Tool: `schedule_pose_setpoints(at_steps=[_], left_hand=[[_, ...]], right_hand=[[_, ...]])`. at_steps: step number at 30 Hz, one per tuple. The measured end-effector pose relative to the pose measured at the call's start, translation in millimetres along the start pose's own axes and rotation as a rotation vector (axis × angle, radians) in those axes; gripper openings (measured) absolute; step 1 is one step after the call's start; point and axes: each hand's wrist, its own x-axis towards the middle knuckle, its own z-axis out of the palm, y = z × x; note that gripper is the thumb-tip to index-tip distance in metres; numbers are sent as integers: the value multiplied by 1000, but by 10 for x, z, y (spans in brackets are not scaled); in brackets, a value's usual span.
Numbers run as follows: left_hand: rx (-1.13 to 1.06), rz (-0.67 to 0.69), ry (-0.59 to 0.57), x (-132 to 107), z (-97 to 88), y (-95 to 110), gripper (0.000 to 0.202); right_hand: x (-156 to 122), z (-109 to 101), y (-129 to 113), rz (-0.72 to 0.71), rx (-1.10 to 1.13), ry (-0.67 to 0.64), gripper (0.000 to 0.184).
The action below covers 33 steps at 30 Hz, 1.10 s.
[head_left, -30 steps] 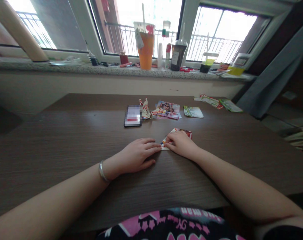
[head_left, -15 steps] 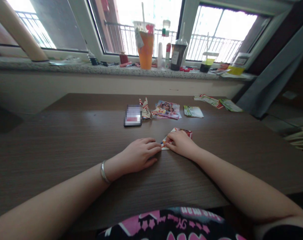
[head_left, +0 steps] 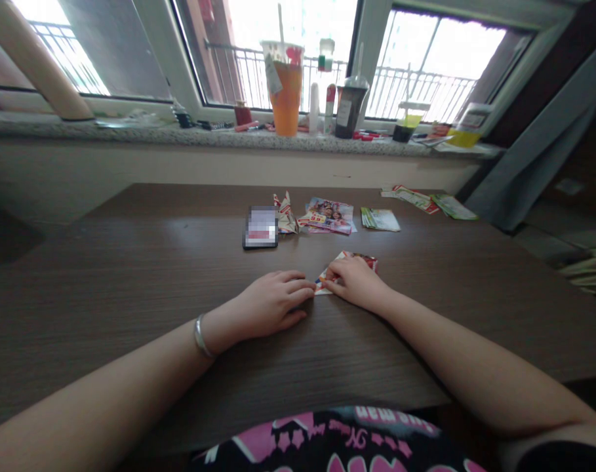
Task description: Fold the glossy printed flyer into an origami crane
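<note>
A small folded piece of printed paper lies flat on the brown wooden table in front of me. My right hand rests on top of it, fingers pressed together on its left corner. My left hand lies flat on the table just to the left, fingers stretched out, their tips touching the paper's left corner. A silver bracelet is on my left wrist.
Farther back lie a phone, a folded paper figure, a colourful leaflet and a stack of cards. More leaflets lie at the back right. On the windowsill stand an orange drink cup and a dark cup.
</note>
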Motion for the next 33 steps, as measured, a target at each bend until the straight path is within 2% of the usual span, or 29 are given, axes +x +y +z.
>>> schedule_pose_setpoints(at_steps=[22,33], left_hand=[[-53,36,-76,-12,-60,-68,34],[-178,-8,-77,-84,-88,-122,18]], right_hand=[[-22,18,16,-11,-26,-24,18],[-46,41,50,-22,-8,16,20]])
